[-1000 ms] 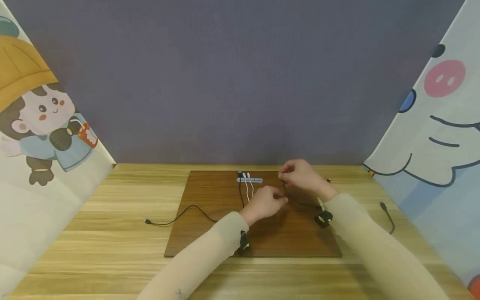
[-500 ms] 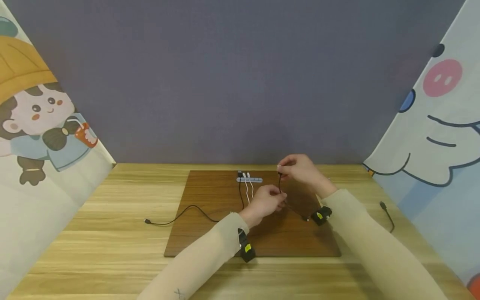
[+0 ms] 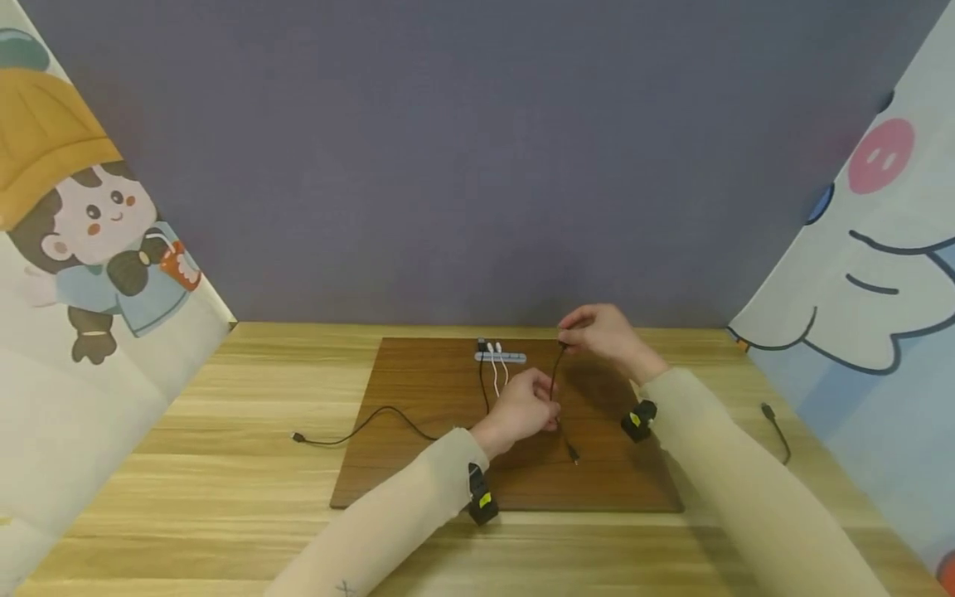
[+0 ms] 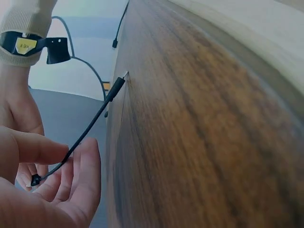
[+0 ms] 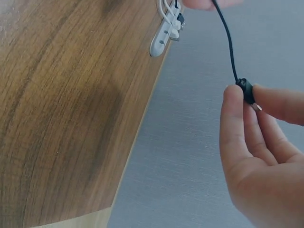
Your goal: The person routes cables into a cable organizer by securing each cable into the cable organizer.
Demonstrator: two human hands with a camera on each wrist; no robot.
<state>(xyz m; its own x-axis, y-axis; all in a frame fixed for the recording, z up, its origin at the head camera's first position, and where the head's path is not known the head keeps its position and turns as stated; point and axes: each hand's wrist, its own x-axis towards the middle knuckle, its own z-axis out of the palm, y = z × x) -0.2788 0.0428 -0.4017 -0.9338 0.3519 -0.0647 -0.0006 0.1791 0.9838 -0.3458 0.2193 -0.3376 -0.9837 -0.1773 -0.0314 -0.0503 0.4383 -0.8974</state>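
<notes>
My right hand point(image 3: 600, 333) pinches the black plug point(image 5: 245, 91) at one end of a short black USB cable point(image 3: 554, 377), thumb and fingertips on either side. A bit of metal shows at the plug's tip. Lower and to the left, my left hand point(image 3: 525, 406) pinches the same cable between thumb and fingers. From there the free end hangs down, with another black plug point(image 4: 115, 89) near the brown board. Left of both hands, a pale blue-grey cable clip strip point(image 3: 518, 358) holds a black cable point(image 3: 482, 377) and two white cables point(image 5: 166, 12).
The brown wooden board point(image 3: 418, 373) lies on a light wood table point(image 3: 224, 464). A black cable point(image 3: 384, 409) runs off its left side, and another short one point(image 3: 778, 431) lies at the far right. A grey panel point(image 3: 477, 166) stands behind.
My left hand was beside the cable and has taken hold of it. The cable's loose end has swung from the right to hang below my left hand.
</notes>
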